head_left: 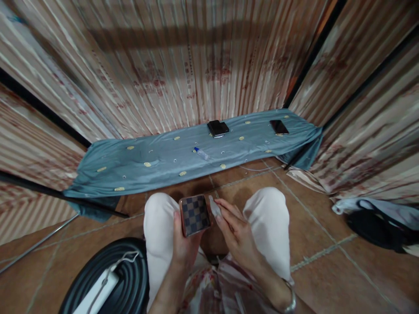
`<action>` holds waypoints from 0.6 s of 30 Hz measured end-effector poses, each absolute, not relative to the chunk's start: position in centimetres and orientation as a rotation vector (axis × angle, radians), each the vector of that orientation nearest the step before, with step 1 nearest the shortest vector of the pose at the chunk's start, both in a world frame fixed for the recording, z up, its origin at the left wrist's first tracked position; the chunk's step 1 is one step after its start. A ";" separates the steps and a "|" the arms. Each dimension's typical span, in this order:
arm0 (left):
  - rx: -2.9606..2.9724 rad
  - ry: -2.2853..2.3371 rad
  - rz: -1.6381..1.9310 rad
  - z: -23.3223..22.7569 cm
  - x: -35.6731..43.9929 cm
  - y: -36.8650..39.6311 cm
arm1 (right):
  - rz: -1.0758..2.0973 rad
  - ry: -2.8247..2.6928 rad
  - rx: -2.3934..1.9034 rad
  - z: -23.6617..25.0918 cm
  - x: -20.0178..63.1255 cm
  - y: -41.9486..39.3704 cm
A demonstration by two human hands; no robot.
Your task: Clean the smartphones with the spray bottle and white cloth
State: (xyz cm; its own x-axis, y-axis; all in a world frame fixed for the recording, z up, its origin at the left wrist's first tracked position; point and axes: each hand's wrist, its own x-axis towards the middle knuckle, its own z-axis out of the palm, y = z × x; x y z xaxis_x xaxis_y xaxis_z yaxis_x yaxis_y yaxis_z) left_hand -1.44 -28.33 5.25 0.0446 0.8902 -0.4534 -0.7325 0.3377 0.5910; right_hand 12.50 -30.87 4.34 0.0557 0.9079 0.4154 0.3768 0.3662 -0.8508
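Note:
Between my knees, my left hand (186, 242) is closed around a small flat rectangular case (195, 215) with a dark checkered face and a reddish-brown rim. Its face is tilted up toward me, with my thumb along the left edge. Just to its right, my right hand (237, 229) pinches a folded whitish piece, like a cloth or tissue (214, 207), between thumb and fingers. The cloth is close to the right edge of the case; whether they touch I cannot tell.
A low bench covered in blue cloth (157, 152) stands ahead. On it lie a small clear bottle with a blue cap (201, 153), a stack of flat black items (218, 128) and a dark phone-like slab (279, 127). A white power strip (98, 292) rests on a ridged black round stool (132, 261).

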 end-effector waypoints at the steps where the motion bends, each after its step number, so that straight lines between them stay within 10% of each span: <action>1: 0.210 0.873 1.262 5.1 -1.2 -28.5 | 0.514 -1.582 -1.194 4.2 12.2 -30.6; 18: 0.129 0.946 1.219 3.4 -1.0 -28.2 | 0.392 -1.907 -1.026 4.5 9.4 -32.5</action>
